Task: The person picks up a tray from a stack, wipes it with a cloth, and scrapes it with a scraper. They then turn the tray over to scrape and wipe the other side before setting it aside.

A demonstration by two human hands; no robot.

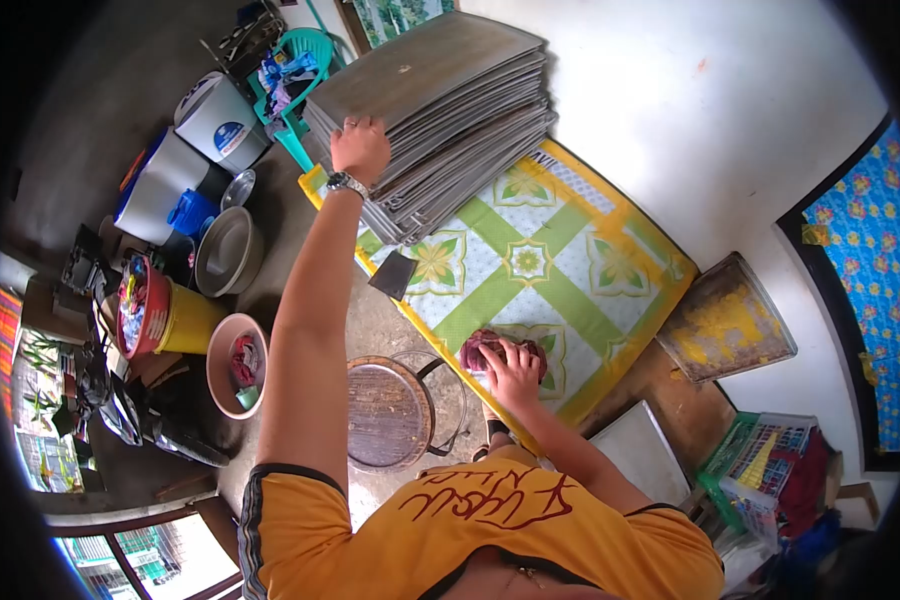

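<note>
My left hand (361, 148), with a metal watch on the wrist, is at the near left edge of a tall stack of flat metal trays (440, 75). Its fingers are bent over the edge of the top tray, and the thumb is hidden. My right hand (515, 375) lies over a crumpled dark red cloth (478, 350) near the front edge of the table, fingers curled on it. Under both the cloth and the stack is a green, white and yellow patterned table cover (570, 225).
A round wooden stool (388, 412) stands by the table's front edge. Basins, including a pink one (222, 375), and a yellow bucket (192, 318) are on the left. A yellow-stained tray (730, 320) leans against the wall at right, near a crate (760, 460).
</note>
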